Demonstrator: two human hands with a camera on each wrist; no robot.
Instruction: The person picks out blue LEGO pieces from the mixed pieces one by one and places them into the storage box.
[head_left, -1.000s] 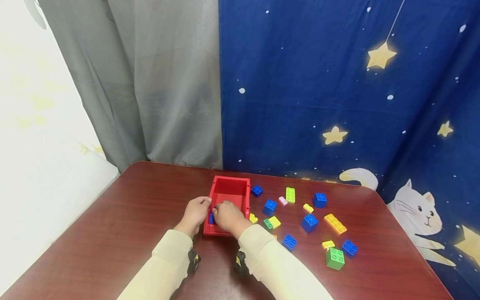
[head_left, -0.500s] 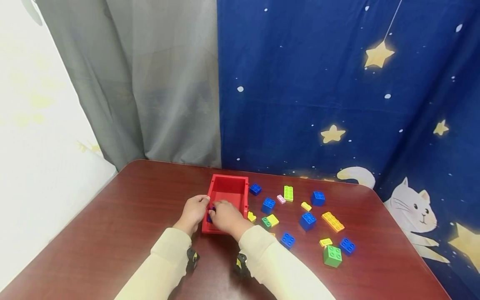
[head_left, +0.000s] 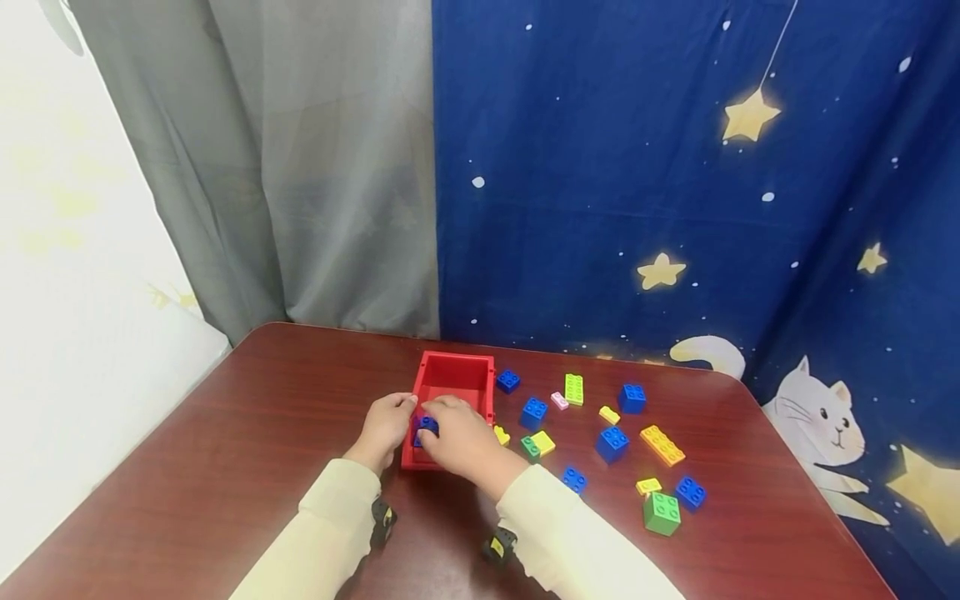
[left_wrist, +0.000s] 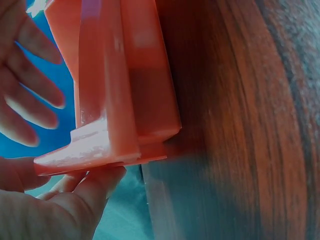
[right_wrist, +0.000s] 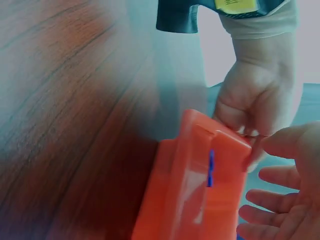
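A red box (head_left: 491, 400) stands on the table, its open top facing up. My left hand (head_left: 387, 427) pinches the box's left rim between thumb and fingers, as the left wrist view shows with the hand (left_wrist: 65, 205) at the edge. Inside the box, by its left wall near the front, sits a blue brick (head_left: 427, 424), partly covered by my right hand (head_left: 465, 442). In the right wrist view that hand (right_wrist: 282, 195) has its fingers spread and apart, holding nothing. Only a sliver of the blue brick (right_wrist: 210, 168) shows there.
To the right of the box lie several loose bricks, among them a lime plate brick (head_left: 573, 389), a pink brick (head_left: 559, 401), an orange brick (head_left: 662, 446) and a green brick (head_left: 662, 513). Curtains (head_left: 585, 208) hang behind the table (head_left: 300, 358).
My right hand has drawn back to the right and its fingers have spread, so more of the blue brick shows. The left hand keeps its grip on the rim. The head view shifts slightly.
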